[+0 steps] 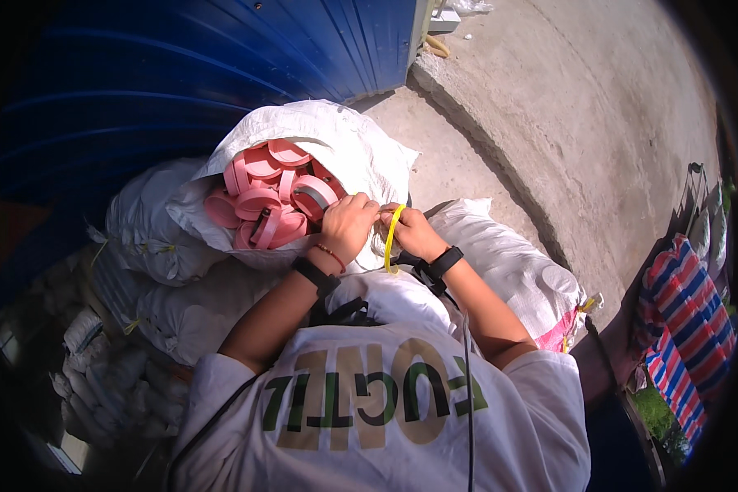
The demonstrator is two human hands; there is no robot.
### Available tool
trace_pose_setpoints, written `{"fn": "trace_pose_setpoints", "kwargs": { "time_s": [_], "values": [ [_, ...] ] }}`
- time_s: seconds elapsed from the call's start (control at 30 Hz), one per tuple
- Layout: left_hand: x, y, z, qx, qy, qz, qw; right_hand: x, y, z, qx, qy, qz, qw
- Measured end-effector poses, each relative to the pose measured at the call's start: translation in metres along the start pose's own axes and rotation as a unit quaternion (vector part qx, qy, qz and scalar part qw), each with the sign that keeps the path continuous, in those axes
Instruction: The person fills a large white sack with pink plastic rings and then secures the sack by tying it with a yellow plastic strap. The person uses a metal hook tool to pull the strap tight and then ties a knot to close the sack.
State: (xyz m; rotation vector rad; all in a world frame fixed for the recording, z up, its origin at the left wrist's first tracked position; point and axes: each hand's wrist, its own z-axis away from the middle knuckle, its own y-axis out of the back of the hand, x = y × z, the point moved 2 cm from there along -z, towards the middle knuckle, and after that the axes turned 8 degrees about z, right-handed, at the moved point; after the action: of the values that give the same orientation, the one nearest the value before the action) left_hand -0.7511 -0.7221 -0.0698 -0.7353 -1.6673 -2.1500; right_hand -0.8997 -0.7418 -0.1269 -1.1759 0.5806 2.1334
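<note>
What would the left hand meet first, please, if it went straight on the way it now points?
Probably the open white sack, whose side lies just beyond the left hand, though depth is unclear from this one view.

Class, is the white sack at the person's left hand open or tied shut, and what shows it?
Open: the white sack's mouth gapes, showing pink rounded pieces beside the left hand.

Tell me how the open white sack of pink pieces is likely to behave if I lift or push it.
The open white sack is probably floppy: its wall is creased and its rim sags. It may feel fairly heavy, since many pink pieces crowd its mouth. Tipping it could spill some, as that mouth gapes wide and untied.
</note>
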Motion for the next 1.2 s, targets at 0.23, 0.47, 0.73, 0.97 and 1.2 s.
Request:
{"fn": "trace_pose_setpoints", "kwargs": {
  "time_s": [0.23,0.47,0.73,0.97,1.2],
  "values": [
    [-0.026,-0.031,0.013,-0.019,0.155,0.281,0.947,0.009,-0.001,-0.003,-0.017,-0.084,-0.087,0.993],
    [-0.049,-0.046,-0.001,-0.079,0.223,0.376,0.896,0.006,-0.002,0.000,-0.005,-0.029,-0.133,0.991],
    [-0.017,-0.023,-0.008,0.000,0.064,0.196,0.978,0.010,0.000,0.003,0.030,0.020,-0.128,0.991],
    [-0.021,-0.036,-0.002,0.044,0.043,0.134,0.989,-0.002,0.003,0.006,0.092,-0.007,-0.024,0.995],
    [-0.031,-0.037,-0.006,0.020,0.060,0.262,0.963,0.002,0.006,-0.006,0.057,-0.044,-0.048,0.996]
  ]
}}
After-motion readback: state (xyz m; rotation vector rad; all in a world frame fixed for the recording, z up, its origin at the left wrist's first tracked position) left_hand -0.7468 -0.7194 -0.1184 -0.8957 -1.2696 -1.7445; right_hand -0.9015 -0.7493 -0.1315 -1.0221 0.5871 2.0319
